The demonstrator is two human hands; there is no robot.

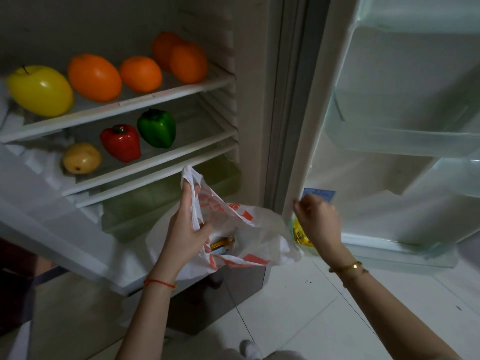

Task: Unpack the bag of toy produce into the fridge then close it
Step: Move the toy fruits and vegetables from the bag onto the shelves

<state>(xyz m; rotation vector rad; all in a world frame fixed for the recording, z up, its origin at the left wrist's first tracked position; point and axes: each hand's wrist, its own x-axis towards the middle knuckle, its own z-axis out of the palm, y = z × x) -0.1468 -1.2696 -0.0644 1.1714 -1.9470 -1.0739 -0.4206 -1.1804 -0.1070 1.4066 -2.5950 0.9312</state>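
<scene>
The left hand (185,229) grips the handle of a white plastic bag (249,237) whose orange print is unreadable. The right hand (320,219), fingers curled, holds a yellow packet (301,236) beside the open fridge door (405,120); its lettering is too small to read.

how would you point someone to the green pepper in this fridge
Look into the open fridge and find the second shelf down, below the row of oranges. Three toys sit there; the green bell pepper is the rightmost, just right of the red pepper, and the only green one.
</scene>
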